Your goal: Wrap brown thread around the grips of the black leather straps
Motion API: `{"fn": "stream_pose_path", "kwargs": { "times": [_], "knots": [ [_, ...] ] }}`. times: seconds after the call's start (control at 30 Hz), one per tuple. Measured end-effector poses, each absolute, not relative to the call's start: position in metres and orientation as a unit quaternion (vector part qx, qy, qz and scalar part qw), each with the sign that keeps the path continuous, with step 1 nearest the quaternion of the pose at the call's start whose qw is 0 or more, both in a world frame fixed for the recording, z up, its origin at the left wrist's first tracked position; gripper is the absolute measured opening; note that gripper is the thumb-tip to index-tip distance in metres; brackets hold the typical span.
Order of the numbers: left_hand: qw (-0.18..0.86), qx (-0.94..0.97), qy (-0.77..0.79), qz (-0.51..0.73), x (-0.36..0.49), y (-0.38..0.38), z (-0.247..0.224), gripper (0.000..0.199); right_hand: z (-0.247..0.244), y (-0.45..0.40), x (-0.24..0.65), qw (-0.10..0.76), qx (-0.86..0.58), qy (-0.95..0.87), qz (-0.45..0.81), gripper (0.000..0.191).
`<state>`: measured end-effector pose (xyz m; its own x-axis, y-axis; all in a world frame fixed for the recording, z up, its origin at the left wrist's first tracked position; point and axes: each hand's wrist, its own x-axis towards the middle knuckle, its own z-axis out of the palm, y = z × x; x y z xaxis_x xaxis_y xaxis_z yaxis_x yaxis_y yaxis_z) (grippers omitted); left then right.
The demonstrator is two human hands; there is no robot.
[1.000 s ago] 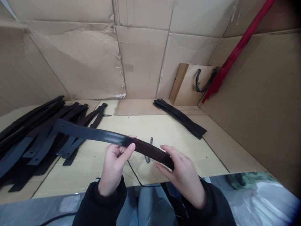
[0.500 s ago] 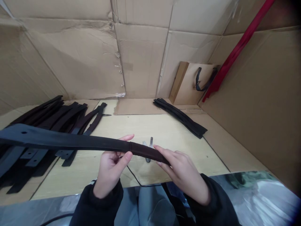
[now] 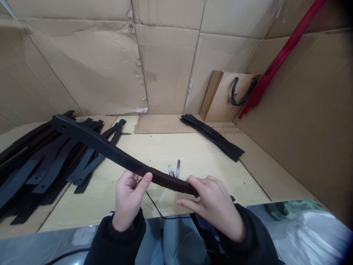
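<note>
Creased cardboard (image 3: 82,66) lines the walls behind a pale wooden table (image 3: 237,180). At far left, a heap of black straps (image 3: 35,169) lies on the table, and a long black strap (image 3: 110,152) is held above it, its free tip angled up and to the left with a small hole near the end. Toward the hands, the strap turns dark brown and textured. The left hand (image 3: 128,200) is closed around it, thumb pressed on top and fingers curled underneath. The right hand (image 3: 213,206) grasps the brown end, fingers folded over it; both hands are gripping and neither has let go. Just beyond them, two small metal pieces (image 3: 173,171) lie on the table, and a thin black cable (image 3: 154,202) runs below the strap. Further right are a bundle of straps (image 3: 212,138), a paper bag (image 3: 220,97) and a red strip (image 3: 278,60) running diagonally along the cardboard.
</note>
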<state>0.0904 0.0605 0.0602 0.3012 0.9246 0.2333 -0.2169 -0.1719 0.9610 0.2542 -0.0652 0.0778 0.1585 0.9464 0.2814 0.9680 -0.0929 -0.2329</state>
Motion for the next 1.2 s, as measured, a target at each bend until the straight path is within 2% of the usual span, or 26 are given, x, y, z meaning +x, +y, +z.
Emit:
{"fn": "stream_pose_path", "kwargs": {
  "times": [0.17, 0.33, 0.47, 0.63, 0.83, 0.93, 1.03, 1.2],
  "knots": [
    [0.674, 0.482, 0.299, 0.473, 0.091, 0.058, 0.073, 0.033, 0.073, -0.065, 0.250, 0.209, -0.728, -0.649, -0.079, 0.034],
    [0.690, 0.506, 0.279, 0.435, 0.089, 0.061, 0.081, 0.028, 0.073, -0.067, 0.249, 0.230, -0.741, -0.629, -0.046, 0.032],
    [0.686, 0.531, 0.263, 0.422, 0.084, 0.066, 0.076, 0.028, 0.074, -0.066, 0.249, 0.253, -0.765, -0.590, 0.050, 0.033],
    [0.693, 0.570, 0.213, 0.387, 0.071, 0.076, 0.065, 0.042, 0.080, -0.065, 0.255, 0.329, -0.717, -0.553, 0.268, 0.032],
    [0.752, 0.531, 0.153, 0.358, 0.073, 0.076, 0.070, 0.034, 0.082, -0.066, 0.257, 0.392, -0.634, -0.534, 0.398, 0.034],
    [0.806, 0.460, 0.157, 0.339, 0.078, 0.065, 0.080, 0.033, 0.081, -0.065, 0.255, 0.408, -0.610, -0.532, 0.423, 0.034],
    [0.807, 0.434, 0.197, 0.349, 0.082, 0.056, 0.086, 0.035, 0.077, -0.064, 0.253, 0.438, -0.585, -0.528, 0.433, 0.030],
    [0.787, 0.467, 0.167, 0.367, 0.085, 0.062, 0.081, 0.036, 0.070, -0.066, 0.249, 0.475, -0.601, -0.563, 0.310, 0.030]
  ]
}}
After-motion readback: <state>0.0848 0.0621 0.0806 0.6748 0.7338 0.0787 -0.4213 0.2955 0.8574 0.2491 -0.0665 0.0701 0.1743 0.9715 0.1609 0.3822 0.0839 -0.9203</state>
